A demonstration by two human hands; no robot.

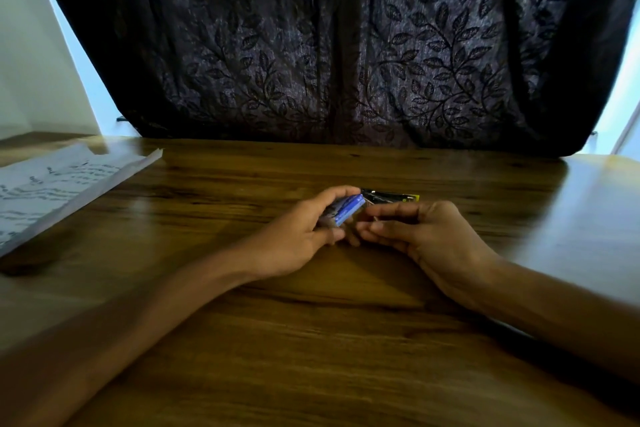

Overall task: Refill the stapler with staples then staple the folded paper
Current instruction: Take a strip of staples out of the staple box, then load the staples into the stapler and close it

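At the middle of the wooden surface the left hand has its grip closed around a small blue staple box, tilted up toward 1 o'clock. The right hand curls beside it, fingertips pinched, perhaps on staples (too dim to tell). The black stapler lies just behind, toward 12 o'clock; the folded paper rests at 10 o'clock

The staple box is small and blue, tilted, raised off the wood near the table's middle. Just behind it lies the stapler, black with a yellow tip, partly hidden. The paper, white with dark writing, lies flat at far left.
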